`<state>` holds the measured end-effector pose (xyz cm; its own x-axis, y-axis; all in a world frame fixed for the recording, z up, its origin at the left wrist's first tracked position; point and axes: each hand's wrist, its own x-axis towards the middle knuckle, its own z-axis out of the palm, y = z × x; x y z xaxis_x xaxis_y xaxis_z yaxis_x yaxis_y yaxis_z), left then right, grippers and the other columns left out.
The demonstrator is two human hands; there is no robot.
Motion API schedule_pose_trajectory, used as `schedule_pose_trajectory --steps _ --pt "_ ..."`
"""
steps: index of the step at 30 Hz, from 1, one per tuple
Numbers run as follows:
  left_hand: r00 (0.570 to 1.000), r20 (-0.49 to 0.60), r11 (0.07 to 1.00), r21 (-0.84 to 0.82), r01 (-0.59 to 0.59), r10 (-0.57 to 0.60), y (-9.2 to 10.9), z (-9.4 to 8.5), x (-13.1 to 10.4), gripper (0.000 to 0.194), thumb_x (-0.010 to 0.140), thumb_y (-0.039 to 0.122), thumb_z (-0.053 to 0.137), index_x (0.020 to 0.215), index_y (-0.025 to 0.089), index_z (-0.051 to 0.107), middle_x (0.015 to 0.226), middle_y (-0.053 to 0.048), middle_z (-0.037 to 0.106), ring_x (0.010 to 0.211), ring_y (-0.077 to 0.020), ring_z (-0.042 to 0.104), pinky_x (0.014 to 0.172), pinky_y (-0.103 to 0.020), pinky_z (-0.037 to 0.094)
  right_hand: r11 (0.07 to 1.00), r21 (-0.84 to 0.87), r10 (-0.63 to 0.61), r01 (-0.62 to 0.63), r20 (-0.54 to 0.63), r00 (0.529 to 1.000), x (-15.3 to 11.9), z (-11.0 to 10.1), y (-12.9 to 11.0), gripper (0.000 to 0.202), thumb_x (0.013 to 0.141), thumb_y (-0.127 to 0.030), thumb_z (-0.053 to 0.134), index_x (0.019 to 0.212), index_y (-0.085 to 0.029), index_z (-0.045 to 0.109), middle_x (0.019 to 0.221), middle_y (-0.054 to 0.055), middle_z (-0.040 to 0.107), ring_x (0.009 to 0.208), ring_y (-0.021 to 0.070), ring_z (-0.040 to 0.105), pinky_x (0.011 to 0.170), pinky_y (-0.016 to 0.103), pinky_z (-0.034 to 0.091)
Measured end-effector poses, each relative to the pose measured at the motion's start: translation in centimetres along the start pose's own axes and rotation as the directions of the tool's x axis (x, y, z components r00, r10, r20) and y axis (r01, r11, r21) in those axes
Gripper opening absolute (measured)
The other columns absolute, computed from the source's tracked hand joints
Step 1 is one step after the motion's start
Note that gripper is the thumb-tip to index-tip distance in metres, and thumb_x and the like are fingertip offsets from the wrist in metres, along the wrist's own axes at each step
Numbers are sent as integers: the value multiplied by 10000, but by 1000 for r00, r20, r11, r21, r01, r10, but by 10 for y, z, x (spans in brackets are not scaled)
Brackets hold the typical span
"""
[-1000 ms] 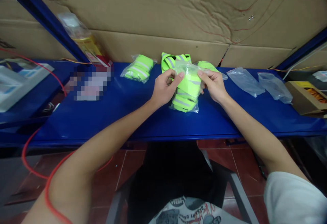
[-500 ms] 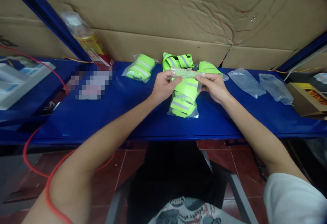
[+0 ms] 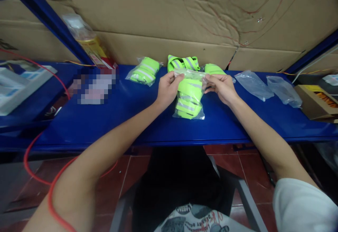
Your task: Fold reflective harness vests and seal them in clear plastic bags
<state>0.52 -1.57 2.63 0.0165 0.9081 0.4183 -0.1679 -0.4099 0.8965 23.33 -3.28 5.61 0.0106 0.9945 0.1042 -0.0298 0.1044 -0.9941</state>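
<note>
Cardboard (image 3: 132, 10) was set behind the blue table (image 3: 158, 129). Between its long edges, the strap-filled bag (image 3: 189, 96) was pinched by left hand (image 3: 167, 89) and right hand (image 3: 223, 87); spilling could be caused by poor sealing.

Workshop, blue workbench (image 3: 126, 121), cardboard backing (image 3: 145, 13), red wires (image 3: 249, 12), bagged neon straps (image 3: 189, 99), plastic bags (image 3: 253, 84), tiled floor (image 3: 139, 165)

Clear, glossy, wrinkled plastic for the bag (image 3: 189, 97); matt, cloth-like webbing for the straps (image 3: 189, 86) inside; smooth, glossy finish on the table (image 3: 148, 128); creased, matt cardboard (image 3: 148, 17) behind.
</note>
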Motion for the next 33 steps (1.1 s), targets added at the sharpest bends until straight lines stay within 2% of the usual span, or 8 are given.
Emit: schedule_pose_trajectory --steps 5,10,14,19,23,27,33 --pt "998 -16 997 -59 53 -54 -4 0 3 369 886 492 920 819 205 697 810 -8 744 711 -128 638 648 -246 521 1000 3 21 -21 -49 999 1 -1 2 338 708 -431 1042 805 -176 843 819 70 842 640 142 776 584 221 677" --pt "995 -73 998 -5 65 -65 -7 -4 9 443 928 576 893 780 215 683 674 22 664 523 -93 506 448 -226 408 999 34 30 -28 -68 997 3 -3 3 311 691 -387 1058 801 -181 852 813 62 846 618 135 773 584 214 687" --pt "990 -99 994 13 104 -103 -5 -8 15 398 899 562 921 805 210 761 760 -7 737 555 -102 573 418 -222 420 999 28 40 -38 -73 997 3 -4 3 292 722 -378 1046 821 -186 850 839 64 856 629 136 783 597 211 693" --pt "978 -99 980 67 189 -182 -1 -12 17 387 869 544 947 777 196 804 725 -25 735 553 -105 579 421 -225 400 991 72 121 -116 -62 991 4 -7 5 298 722 -361 1060 818 -182 842 833 74 863 621 142 791 582 208 694" --pt "987 -103 987 94 132 -122 -1 -14 18 385 857 547 955 810 189 822 755 -41 777 554 -109 592 408 -220 380 987 81 145 -140 -59 988 6 -8 5 324 724 -384 1064 813 -179 830 840 82 866 626 150 796 576 217 696" --pt "989 -120 991 93 101 -89 -2 -17 21 377 828 542 980 844 190 845 860 -65 838 562 -103 609 407 -209 388 993 70 95 -91 -58 994 5 -7 2 358 701 -426 1072 825 -200 825 841 61 863 638 152 797 583 227 697" --pt "993 -109 994 95 51 -40 2 -19 23 378 822 539 989 841 185 856 863 -83 846 587 -111 637 451 -217 443 998 67 15 -11 -58 998 4 -6 0 405 644 -465 1088 811 -210 822 779 35 830 647 149 783 582 235 686"
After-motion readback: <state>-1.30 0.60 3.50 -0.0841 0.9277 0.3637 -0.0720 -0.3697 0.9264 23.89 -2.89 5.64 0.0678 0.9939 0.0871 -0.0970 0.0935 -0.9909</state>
